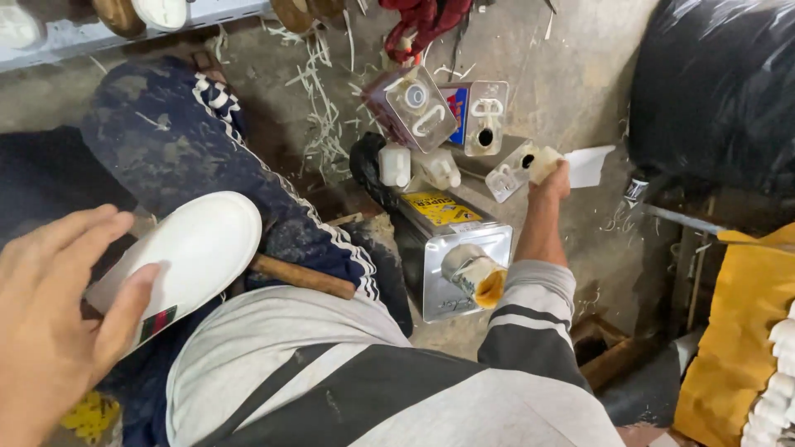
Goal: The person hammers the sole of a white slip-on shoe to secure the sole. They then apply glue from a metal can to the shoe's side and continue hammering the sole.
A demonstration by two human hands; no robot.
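My left hand (58, 306) grips a white shoe sole (186, 257) at its near end, holding it over my knee in dark track trousers with white stripes. My right hand (551, 178) reaches out to the floor and is closed on a small pale cap-like object (542, 161), next to a rectangular metal tin (507, 170) with a round opening. A larger metal tin (451, 257) with a glue-crusted spout lies on its side just below my right forearm.
Two more square tins (414, 108) stand behind, with small white bottles (396, 164) beside them. A wooden handle (302, 277) lies across my lap. A black bag (716, 91) fills the upper right; a yellow sack (745, 331) sits at the right edge. Pale shavings litter the floor.
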